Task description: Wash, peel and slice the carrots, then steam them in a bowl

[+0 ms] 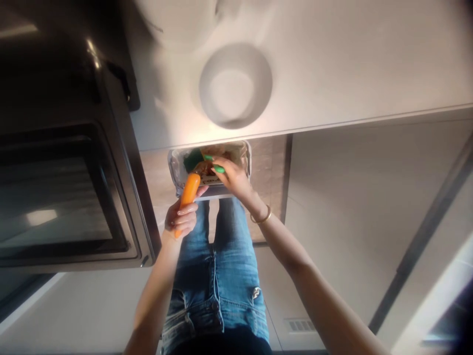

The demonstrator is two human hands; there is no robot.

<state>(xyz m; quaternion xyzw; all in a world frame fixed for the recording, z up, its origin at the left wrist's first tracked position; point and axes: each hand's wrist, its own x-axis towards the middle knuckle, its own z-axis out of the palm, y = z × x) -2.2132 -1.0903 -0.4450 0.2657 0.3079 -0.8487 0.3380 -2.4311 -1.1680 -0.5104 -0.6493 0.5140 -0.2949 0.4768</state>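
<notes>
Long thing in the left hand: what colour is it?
The long thing is orange, best in the head view.

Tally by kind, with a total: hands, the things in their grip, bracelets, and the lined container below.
Hands: 2 (left hand, right hand)
Orange carrot-like item: 1
Green tool, partly hidden: 1
Bracelet: 1
Lined container: 1
Total: 6

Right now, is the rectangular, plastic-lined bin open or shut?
Open: mixed contents show inside the bin, and no lid covers it.
</notes>
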